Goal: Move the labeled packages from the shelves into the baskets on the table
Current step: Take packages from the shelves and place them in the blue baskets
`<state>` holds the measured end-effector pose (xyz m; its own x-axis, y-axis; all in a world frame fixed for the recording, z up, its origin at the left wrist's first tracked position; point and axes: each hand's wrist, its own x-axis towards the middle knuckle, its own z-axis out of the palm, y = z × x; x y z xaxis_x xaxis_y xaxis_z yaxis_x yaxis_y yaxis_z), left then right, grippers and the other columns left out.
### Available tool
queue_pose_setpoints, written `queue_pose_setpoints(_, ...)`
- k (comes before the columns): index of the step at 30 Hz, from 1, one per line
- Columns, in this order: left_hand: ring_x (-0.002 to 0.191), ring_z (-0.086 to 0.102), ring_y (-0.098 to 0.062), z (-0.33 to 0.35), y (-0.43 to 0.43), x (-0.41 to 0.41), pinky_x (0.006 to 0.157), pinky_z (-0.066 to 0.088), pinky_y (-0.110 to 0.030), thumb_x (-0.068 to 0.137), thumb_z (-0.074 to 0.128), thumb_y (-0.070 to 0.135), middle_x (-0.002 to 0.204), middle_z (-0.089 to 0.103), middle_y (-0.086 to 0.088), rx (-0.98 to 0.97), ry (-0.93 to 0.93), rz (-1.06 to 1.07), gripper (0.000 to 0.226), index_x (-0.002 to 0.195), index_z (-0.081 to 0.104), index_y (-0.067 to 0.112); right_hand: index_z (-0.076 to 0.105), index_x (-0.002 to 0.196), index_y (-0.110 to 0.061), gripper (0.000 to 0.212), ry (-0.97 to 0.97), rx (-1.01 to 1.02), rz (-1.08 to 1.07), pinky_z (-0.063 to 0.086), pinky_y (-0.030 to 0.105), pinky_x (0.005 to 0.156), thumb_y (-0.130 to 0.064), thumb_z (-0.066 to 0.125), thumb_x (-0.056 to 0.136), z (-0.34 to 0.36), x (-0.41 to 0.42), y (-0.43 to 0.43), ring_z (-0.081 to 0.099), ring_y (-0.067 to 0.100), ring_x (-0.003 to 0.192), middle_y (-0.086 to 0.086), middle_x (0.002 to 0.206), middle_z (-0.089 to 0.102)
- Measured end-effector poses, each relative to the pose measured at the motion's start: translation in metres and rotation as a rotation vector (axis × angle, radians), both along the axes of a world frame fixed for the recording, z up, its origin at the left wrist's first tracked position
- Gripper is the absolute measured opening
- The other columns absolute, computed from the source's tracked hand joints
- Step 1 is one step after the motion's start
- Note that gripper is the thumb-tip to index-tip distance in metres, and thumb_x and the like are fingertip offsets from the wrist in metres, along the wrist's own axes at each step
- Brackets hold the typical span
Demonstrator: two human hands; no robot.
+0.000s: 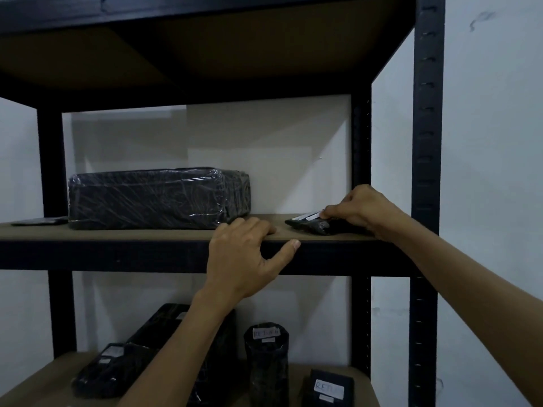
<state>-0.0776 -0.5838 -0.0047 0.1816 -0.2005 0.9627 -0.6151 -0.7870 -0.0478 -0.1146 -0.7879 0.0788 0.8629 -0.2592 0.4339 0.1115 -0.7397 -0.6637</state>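
Observation:
A small flat black package (308,224) with a white label lies at the right end of the middle shelf (117,234). My right hand (360,208) pinches it from above, fingers curled over its top. My left hand (244,257) rests on the shelf's front edge, fingers laid on the board and thumb against the black rail. A large black plastic-wrapped package (158,198) sits to the left on the same shelf. On the lower shelf stand a black cylinder package (266,359) and a small black box (329,387), both with white labels.
A thin dark flat item (41,221) lies at the middle shelf's far left. More black wrapped packages (117,365) lie on the lower shelf, partly behind my left forearm. Black metal uprights (426,171) frame the rack; a white wall stands behind. No baskets are in view.

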Motion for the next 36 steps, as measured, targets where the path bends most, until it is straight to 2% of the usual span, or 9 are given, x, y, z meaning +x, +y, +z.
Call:
queue_pose_setpoints(4,0.072,0.057,-0.013,-0.001,0.001,0.000,0.067,0.033,-0.028,0.085,0.039,0.069,0.077,0.065,0.010,0.007,0.001,0.009,0.055,0.081,0.068,0.022,0.055,0.083,-0.003,0.047,0.152,-0.030,-0.030,0.038,0.028,0.059,-0.039,0.081,0.068,0.017,-0.005,0.004,0.052,0.023,0.077,0.009,0.078,0.053)
queue_pose_setpoints(7,0.071,0.056,-0.014,0.000,0.001,0.000,0.066,0.030,-0.028,0.085,0.039,0.069,0.076,0.064,0.009,0.011,0.000,0.018,0.056,0.081,0.067,0.021,0.053,0.093,-0.003,0.049,0.194,0.042,-0.008,0.034,0.028,0.056,-0.036,0.080,0.070,0.021,-0.008,0.010,0.045,0.018,0.068,0.008,0.079,0.049)
queue_pose_setpoints(11,0.070,0.053,-0.014,-0.001,0.001,-0.001,0.066,0.028,-0.028,0.086,0.041,0.067,0.075,0.062,0.008,0.014,-0.019,0.013,0.054,0.079,0.066,0.020,0.060,0.102,-0.002,0.049,0.071,0.171,0.060,0.029,0.023,0.048,-0.027,0.083,0.067,0.016,-0.011,0.010,0.045,0.013,0.062,0.005,0.080,0.055)
queue_pose_setpoints(14,0.072,0.052,-0.016,-0.002,0.002,0.001,0.066,0.031,-0.030,0.087,0.042,0.066,0.075,0.060,0.006,0.024,-0.037,0.013,0.052,0.079,0.064,0.020,0.061,0.084,-0.008,0.024,-0.071,0.302,0.208,0.039,0.013,0.043,-0.010,0.081,0.070,0.009,-0.025,0.011,0.059,0.008,0.059,-0.002,0.072,0.061)
queue_pose_setpoints(16,0.073,0.052,-0.017,-0.003,0.003,0.001,0.067,0.031,-0.031,0.086,0.043,0.066,0.076,0.060,0.006,0.040,-0.040,0.018,0.052,0.080,0.064,0.019,0.060,0.096,-0.005,0.039,-0.191,0.376,0.298,0.045,0.008,0.049,-0.004,0.083,0.065,0.002,-0.030,0.012,0.068,0.011,0.074,0.001,0.084,0.068)
queue_pose_setpoints(18,0.075,0.051,-0.017,-0.004,0.005,0.000,0.068,0.029,-0.031,0.085,0.045,0.066,0.078,0.060,0.006,0.058,-0.047,0.011,0.052,0.083,0.064,0.019,0.047,0.116,-0.009,0.068,-0.266,0.405,0.292,0.050,0.010,0.058,-0.006,0.086,0.060,-0.005,-0.036,0.013,0.066,0.012,0.088,0.000,0.099,0.065)
queue_pose_setpoints(21,0.076,0.050,-0.018,-0.006,0.007,0.000,0.069,0.026,-0.030,0.083,0.045,0.064,0.081,0.060,0.004,0.085,-0.061,0.007,0.051,0.088,0.065,0.018,0.037,0.124,-0.017,0.080,-0.348,0.331,0.265,0.052,0.020,0.080,-0.007,0.086,0.062,-0.018,-0.050,0.021,0.061,0.008,0.094,-0.006,0.101,0.061)
queue_pose_setpoints(33,0.117,0.049,-0.029,-0.028,0.010,-0.038,0.106,0.030,-0.045,0.078,0.046,0.056,0.123,0.055,-0.008,0.142,0.147,-0.006,0.065,0.125,0.055,0.012,0.043,0.121,-0.022,0.062,-0.390,0.581,0.389,0.058,0.035,0.079,0.002,0.074,0.073,-0.089,-0.116,0.009,0.065,0.020,0.098,0.005,0.108,0.063)
queue_pose_setpoints(36,0.123,0.046,-0.023,-0.043,0.007,-0.070,0.098,0.039,-0.040,0.078,0.047,0.056,0.131,0.051,-0.005,0.084,0.286,-0.104,0.062,0.123,0.058,0.015,0.044,0.119,-0.022,0.061,-0.356,0.639,0.413,0.057,0.040,0.084,0.003,0.074,0.072,-0.114,-0.140,-0.003,0.065,0.023,0.102,0.008,0.113,0.064)
